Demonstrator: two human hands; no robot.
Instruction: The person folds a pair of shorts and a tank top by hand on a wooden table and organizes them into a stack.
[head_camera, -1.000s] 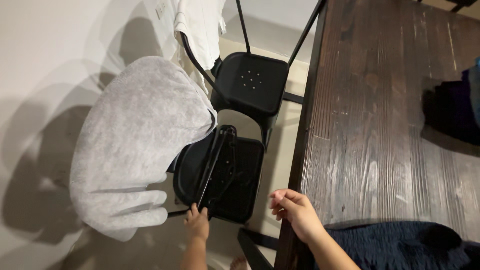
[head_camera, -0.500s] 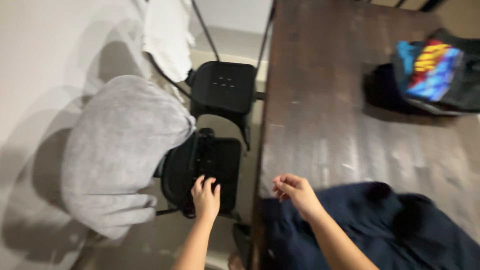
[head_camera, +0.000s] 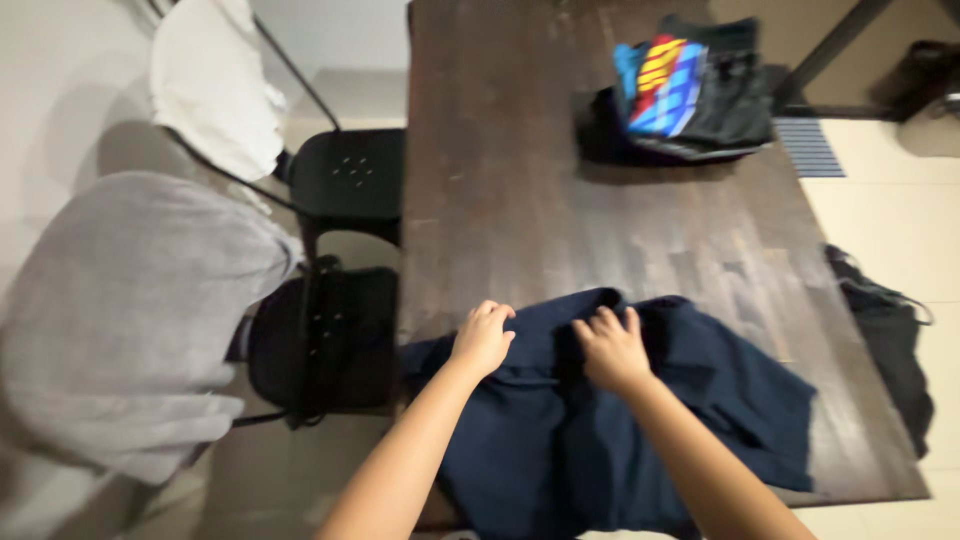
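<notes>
A dark navy garment (head_camera: 620, 430) lies crumpled on the near edge of a dark wooden table (head_camera: 520, 200). My left hand (head_camera: 482, 338) rests on the garment's left part with its fingers curled into the cloth. My right hand (head_camera: 610, 348) presses down on the cloth near the garment's upper middle, fingers bent. The two hands are about a hand's width apart. Both forearms reach in from the bottom of the view.
A pile of folded dark clothes with a bright multicoloured print (head_camera: 680, 90) sits at the table's far right. Two black chairs (head_camera: 345, 180) stand left of the table; one carries a grey garment (head_camera: 130, 310), the other a white one (head_camera: 215, 85). Dark cloth (head_camera: 890, 330) lies on the floor right.
The view has swung right from the chairs to the table. My left hand left the chair seat and both hands now lie on the navy garment.
</notes>
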